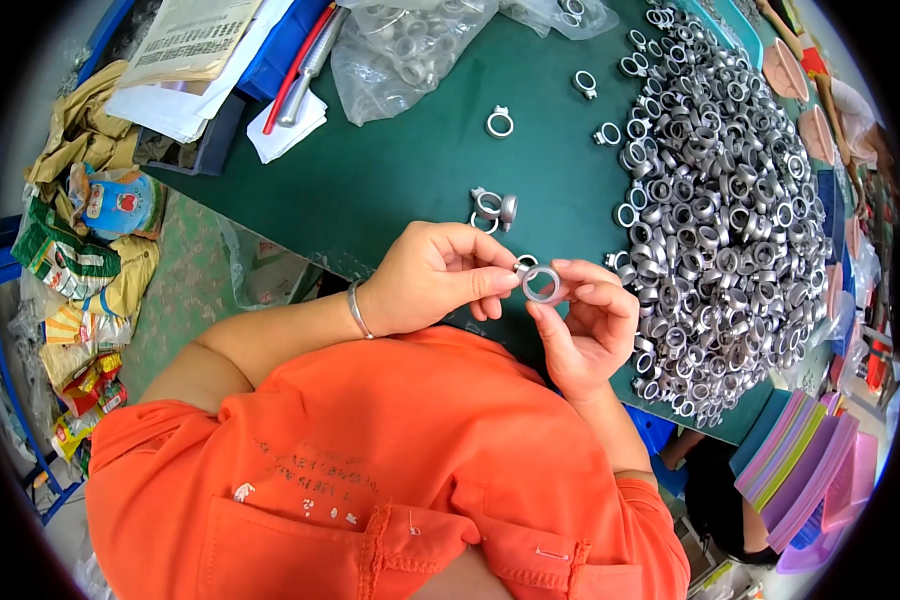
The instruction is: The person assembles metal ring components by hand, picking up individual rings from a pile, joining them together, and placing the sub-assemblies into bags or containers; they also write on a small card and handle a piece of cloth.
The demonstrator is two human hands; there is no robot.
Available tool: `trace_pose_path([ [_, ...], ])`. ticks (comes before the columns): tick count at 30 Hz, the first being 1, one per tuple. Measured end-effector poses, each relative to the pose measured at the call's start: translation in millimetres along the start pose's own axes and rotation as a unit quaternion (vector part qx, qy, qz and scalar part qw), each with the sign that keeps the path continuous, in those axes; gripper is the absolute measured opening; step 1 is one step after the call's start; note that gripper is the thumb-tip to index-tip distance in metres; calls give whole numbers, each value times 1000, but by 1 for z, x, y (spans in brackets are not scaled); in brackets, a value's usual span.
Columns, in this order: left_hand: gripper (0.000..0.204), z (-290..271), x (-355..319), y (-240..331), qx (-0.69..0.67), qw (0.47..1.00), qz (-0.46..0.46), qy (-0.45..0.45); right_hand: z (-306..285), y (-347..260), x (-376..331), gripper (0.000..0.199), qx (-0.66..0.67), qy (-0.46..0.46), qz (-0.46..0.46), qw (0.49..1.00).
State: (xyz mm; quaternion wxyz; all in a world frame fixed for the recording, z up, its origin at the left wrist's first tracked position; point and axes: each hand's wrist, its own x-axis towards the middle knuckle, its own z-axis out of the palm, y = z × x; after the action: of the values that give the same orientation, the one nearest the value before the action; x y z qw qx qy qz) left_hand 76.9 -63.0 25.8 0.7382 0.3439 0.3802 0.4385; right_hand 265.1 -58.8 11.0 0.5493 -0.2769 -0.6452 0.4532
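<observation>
In front of my chest, a grey metal ring (555,294) is held up between my two hands. My left hand (425,272) is closed, its thumb and forefinger pinched at the ring's left edge. On the opposite edge, the thumb and forefinger of my right hand (592,335) grip the same ring, with the other fingers curled. A second ring (526,260) shows just behind the held one; whether it is touched I cannot tell. Beyond my left hand, a small cluster of rings (488,205) with little lugs lies on the green table (390,190).
A large heap of similar metal rings (710,220) covers the table's right side, with a few loose rings (500,122) left of it. Plastic bags of rings (400,50) lie at the back. Papers (185,60) rest over blue bins at the far left. Coloured trays (795,460) are stacked lower right.
</observation>
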Motion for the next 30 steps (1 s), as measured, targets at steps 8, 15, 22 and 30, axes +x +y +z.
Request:
trace_pose_path([
  [8, 27, -5, 5, -3, -210, 964, -160, -22, 1, -15, 16, 21, -97, -84, -36, 991],
  [15, 14, -17, -1, -8, -73, 990, -118, 31, -13, -2, 17, 21, -382, -177, 73, 904],
  [22, 12, -9, -3, -9, 42, 993, -100, 48, -5, 2, 7, 14, -135, -75, 205, 966],
  [30, 20, -2, -4, -2, 42, 998, -35, 6, -2, 1, 0, 8, 192, -60, 262, 944],
])
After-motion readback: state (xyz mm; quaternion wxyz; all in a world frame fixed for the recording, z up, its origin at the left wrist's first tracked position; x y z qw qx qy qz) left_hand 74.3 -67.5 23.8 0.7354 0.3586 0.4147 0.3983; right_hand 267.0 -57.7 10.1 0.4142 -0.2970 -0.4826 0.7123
